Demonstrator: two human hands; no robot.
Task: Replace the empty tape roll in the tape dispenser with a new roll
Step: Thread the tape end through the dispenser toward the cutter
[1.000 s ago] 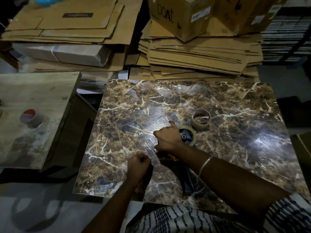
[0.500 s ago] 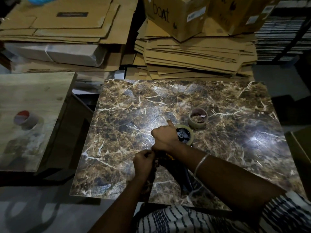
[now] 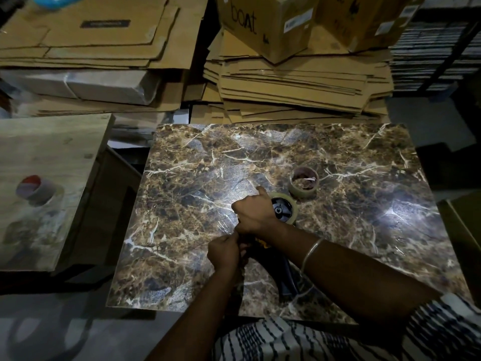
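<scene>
A hand-held tape dispenser (image 3: pixel 287 278) lies on the marble-patterned table (image 3: pixel 364 230), its dark handle toward me. A clear tape roll (image 3: pixel 291 204) sits on its black hub. My right hand (image 3: pixel 253 213) rests over the dispenser beside that roll, fingers curled on it. My left hand (image 3: pixel 225 252) is closed at the dispenser's front end, just below the right hand; what it pinches is hidden. An empty tape core (image 3: pixel 303 185) stands on the table just behind the dispenser.
Flattened cardboard stacks (image 3: pixel 286 84) and a printed box (image 3: pixel 265 22) rise behind the table. To the left a wooden board (image 3: pixel 52 157) carries another tape roll (image 3: pixel 36 190). Dark floor lies on the near left.
My left hand has moved up and right from the table until it meets the dispenser's front below my right hand. The right hand stays on the dispenser.
</scene>
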